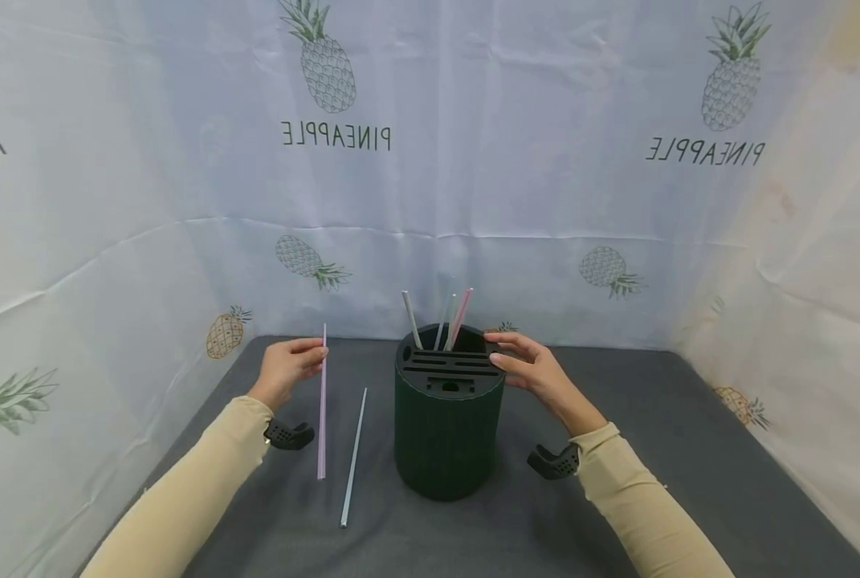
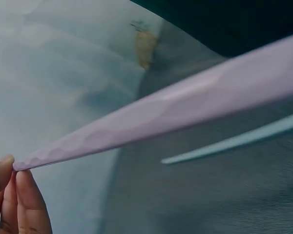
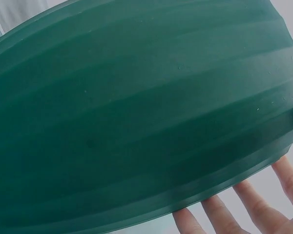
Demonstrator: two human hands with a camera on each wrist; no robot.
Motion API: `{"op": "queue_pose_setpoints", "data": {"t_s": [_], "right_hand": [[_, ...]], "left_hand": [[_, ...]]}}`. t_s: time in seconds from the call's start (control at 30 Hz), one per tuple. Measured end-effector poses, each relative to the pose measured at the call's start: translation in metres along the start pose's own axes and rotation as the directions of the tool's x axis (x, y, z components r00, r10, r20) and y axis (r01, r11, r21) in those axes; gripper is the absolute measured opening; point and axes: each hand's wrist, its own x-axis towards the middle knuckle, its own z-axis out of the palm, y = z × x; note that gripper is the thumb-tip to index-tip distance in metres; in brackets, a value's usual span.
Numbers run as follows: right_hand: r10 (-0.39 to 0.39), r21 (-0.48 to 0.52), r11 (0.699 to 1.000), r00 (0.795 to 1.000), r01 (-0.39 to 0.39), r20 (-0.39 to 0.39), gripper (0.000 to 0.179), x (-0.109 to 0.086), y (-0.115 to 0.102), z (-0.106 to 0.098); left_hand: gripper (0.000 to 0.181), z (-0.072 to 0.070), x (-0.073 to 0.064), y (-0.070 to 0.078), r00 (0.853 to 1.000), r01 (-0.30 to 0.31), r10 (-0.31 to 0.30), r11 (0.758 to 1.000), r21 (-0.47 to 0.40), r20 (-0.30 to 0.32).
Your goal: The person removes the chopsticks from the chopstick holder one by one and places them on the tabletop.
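Note:
At the left, my left hand (image 1: pixel 287 369) pinches a light purple chopstick (image 1: pixel 322 425) near its thin upper end, so it hangs almost upright with the thick end down. Thumb and fingertips (image 2: pixel 27 190) meet on its tip in the left wrist view, where its dimpled surface shows. A pale blue chopstick (image 1: pixel 353 457) lies on the table between that hand and a dark green ribbed utensil holder (image 1: pixel 444 441). Extended fingers of my right hand (image 1: pixel 538 373) touch the holder's upper right side and rim. In the right wrist view its green wall (image 3: pixel 136 112) hides some fingertips.
Several pale and pink chopsticks (image 1: pixel 461 317) stand in the holder's rear compartment. Slots cross the front of its top. A dark grey cloth (image 1: pixel 617 409) covers the table; a white curtain (image 1: pixel 531 160) with pineapple prints hangs behind and at both sides.

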Motion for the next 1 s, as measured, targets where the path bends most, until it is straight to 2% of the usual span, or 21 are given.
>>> {"op": "queue_pose_setpoints", "data": {"t_s": [0.17,0.43,0.83,1.0], "right_hand": [[0.002,-0.003,1.0,1.0,-0.002,-0.003,0.05,0.001,0.0,0.0],[-0.01,-0.002,1.0,1.0,0.01,-0.003,0.049,0.001,0.001,0.0],[0.015,0.009,1.0,1.0,-0.015,-0.015,0.051,0.0,0.001,0.001],[0.013,0.007,1.0,1.0,-0.013,-0.019,0.051,0.0,0.0,0.001]], "left_hand": [[0.04,0.01,-0.005,-0.032,0.999,0.038,-0.041,0.994,0.098,0.024],[0.035,0.024,-0.007,-0.062,0.995,0.085,-0.091,0.989,0.124,0.046],[0.034,0.038,-0.009,-0.079,0.988,0.127,-0.136,0.985,0.116,0.074],[0.031,0.043,-0.008,-0.081,0.989,0.129,-0.138,0.983,0.131,0.058]]}}
